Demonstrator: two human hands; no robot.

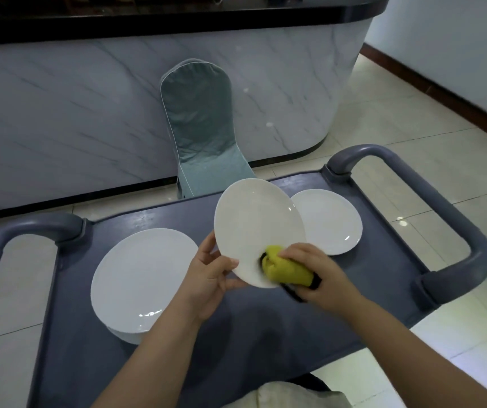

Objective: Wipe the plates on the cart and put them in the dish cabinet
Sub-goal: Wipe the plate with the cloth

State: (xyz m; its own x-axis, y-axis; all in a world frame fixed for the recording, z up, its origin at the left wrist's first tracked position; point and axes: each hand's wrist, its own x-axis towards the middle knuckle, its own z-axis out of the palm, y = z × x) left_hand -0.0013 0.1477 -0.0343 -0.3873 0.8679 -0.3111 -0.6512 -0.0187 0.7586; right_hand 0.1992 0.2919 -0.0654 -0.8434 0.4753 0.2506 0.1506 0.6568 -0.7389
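The held plate (254, 219) is above the middle of the cart (236, 334), lifted clear of its top and tilted so that its face turns toward the camera. The left hand (209, 275) grips it at the lower left rim, thumb on the face and the other fingers curled behind. The right hand (315, 269) has its fingers closed round a bunched yellow cloth (283, 269) with a black edge, and presses it against the lower part of the plate's face.

On the left part of the cart's top lies a stack of plates (139, 278), flat, with the rim of a lower one showing under the top one. On the far right part of the cart lies another white plate (330, 222), flat, partly hidden behind the held one.

A curved grey handle rises at each end of the cart, the left handle (15, 231) and the right handle (442, 201). Just beyond the cart's far edge stands a chair (201, 128) in a blue-green cover, its back against a marbled counter (74, 113). The cart stands on a pale tiled floor (413, 128).
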